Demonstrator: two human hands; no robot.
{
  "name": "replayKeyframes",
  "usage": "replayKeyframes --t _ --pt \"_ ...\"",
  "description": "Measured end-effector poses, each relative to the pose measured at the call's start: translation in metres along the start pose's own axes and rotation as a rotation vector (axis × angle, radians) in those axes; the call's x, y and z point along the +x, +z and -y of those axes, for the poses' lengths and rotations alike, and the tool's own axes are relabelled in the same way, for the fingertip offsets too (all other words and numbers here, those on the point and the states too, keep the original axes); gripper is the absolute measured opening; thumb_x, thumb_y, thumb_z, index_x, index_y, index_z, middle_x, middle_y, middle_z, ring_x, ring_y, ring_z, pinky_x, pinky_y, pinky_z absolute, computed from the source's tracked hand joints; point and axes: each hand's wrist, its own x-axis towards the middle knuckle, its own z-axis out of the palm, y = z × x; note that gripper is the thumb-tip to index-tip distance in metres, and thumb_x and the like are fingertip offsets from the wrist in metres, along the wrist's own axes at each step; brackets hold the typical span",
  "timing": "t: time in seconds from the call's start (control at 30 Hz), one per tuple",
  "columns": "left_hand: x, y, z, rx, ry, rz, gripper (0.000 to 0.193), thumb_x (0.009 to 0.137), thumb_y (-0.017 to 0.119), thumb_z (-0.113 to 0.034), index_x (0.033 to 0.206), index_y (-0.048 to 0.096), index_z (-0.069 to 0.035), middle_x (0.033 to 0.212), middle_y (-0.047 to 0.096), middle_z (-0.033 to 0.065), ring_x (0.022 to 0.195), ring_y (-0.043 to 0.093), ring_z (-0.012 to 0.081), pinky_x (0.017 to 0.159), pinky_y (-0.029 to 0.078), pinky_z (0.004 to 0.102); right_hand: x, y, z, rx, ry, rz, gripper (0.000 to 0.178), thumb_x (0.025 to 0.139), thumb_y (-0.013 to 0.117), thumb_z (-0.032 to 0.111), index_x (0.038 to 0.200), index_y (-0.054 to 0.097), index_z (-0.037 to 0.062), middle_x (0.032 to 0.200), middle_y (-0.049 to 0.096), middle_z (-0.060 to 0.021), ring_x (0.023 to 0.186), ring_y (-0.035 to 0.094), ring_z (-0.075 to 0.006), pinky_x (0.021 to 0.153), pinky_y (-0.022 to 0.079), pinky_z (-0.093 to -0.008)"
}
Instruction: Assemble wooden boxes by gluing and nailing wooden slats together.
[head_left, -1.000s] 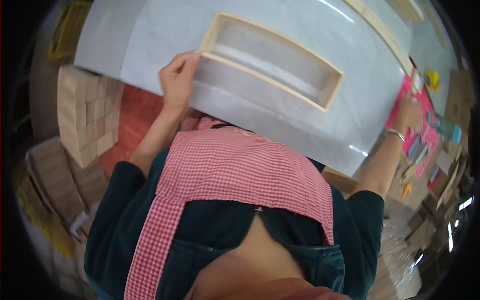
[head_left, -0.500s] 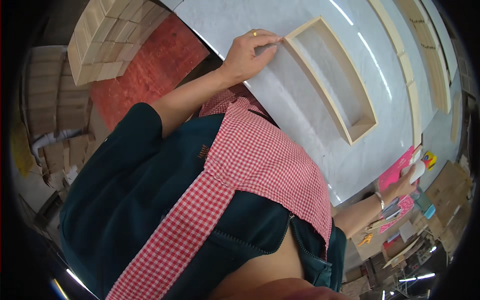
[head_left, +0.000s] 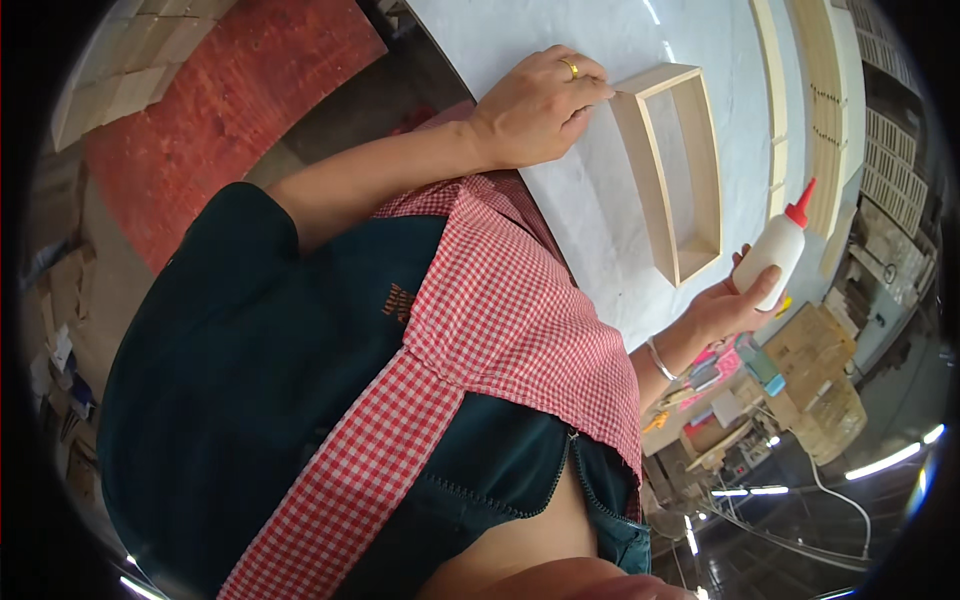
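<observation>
A shallow, open rectangular wooden frame [head_left: 655,190] stands on the grey-white worktable. My left hand [head_left: 540,108], wearing a gold ring, is closed, its fingertips pinching the frame's far left corner. On the right, my right hand [head_left: 735,305] is wrapped around a white squeeze bottle [head_left: 773,258] with a red pointed nozzle [head_left: 802,202], which looks like a glue bottle. It is held up beside the frame's near end, nozzle tilted upward and away from me. The bottle does not touch the frame.
Long pale wood strips [head_left: 774,110] lie beyond the frame, with a stack of boards [head_left: 828,130] farther right. A red board [head_left: 230,100] and stacked wooden pieces [head_left: 130,60] are at left. A cluttered surface with a blue-green container [head_left: 762,365] lies at lower right.
My right hand has lifted the bottle from the table's right end and brought it up toward the frame. My left hand stays at the frame's corner; the whole view has shifted.
</observation>
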Motion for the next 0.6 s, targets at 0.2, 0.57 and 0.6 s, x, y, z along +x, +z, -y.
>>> replayKeyframes --t 0.2,0.57,0.6 --pt "0.001 0.0 -0.002 -0.015 0.01 -0.016 0.034 0.08 0.065 0.002 0.113 0.066 -0.004 0.114 0.064 0.0052 0.108 0.058 0.0231 0.096 0.047 0.0344 -0.009 0.023 0.017 0.043 -0.02 0.115 0.055 0.093 0.068 0.038 0.124 0.044 -0.0005 0.108 0.056 -0.0177 0.087 0.067 -0.0251 0.068 0.057 -0.0264" --pt "0.012 0.001 0.002 0.041 -0.02 0.123 0.042 0.081 0.07 -0.005 0.123 0.064 -0.007 0.123 0.064 0.0052 0.122 0.053 0.0256 0.108 0.04 0.0403 -0.036 0.039 0.006 0.112 0.124 0.176 0.053 0.093 0.065 0.04 0.122 0.05 -0.0028 0.101 0.062 -0.0157 0.078 0.066 -0.0216 0.065 0.055 -0.0251" --pt "0.018 0.002 0.007 0.04 -0.021 0.134 0.044 0.082 0.071 -0.006 0.125 0.063 -0.008 0.126 0.064 0.0049 0.125 0.052 0.026 0.109 0.039 0.0405 -0.037 0.042 0.004 0.142 0.143 0.168 0.053 0.093 0.065 0.039 0.121 0.051 -0.0039 0.098 0.063 -0.0152 0.075 0.067 -0.0211 0.065 0.055 -0.0247"
